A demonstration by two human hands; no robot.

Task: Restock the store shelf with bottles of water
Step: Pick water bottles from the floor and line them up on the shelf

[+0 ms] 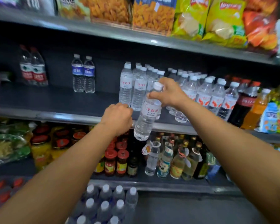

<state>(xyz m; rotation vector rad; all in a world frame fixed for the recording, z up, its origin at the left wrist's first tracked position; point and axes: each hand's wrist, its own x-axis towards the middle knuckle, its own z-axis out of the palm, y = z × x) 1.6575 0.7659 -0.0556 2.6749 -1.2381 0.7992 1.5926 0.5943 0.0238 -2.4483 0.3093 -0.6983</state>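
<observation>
My right hand (168,92) grips a clear water bottle (148,117) by its neck, just below the white cap. The bottle has a red-lettered label and hangs tilted in front of the middle shelf's edge (71,116). A group of matching bottles (136,88) stands on that shelf just behind it. My left hand (118,117) is curled into a fist at the shelf edge, against the base of the front-left bottle; nothing shows inside it. At the bottom, a pack of white-capped water bottles (107,204) sits on the floor.
The middle shelf also carries two blue-label bottles (83,75), two red-label bottles (33,68), orange-label water bottles (208,94) and cola (244,102) at the right. Snack bags (152,15) fill the shelf above. Jars (116,162) and glass bottles (176,159) stand below.
</observation>
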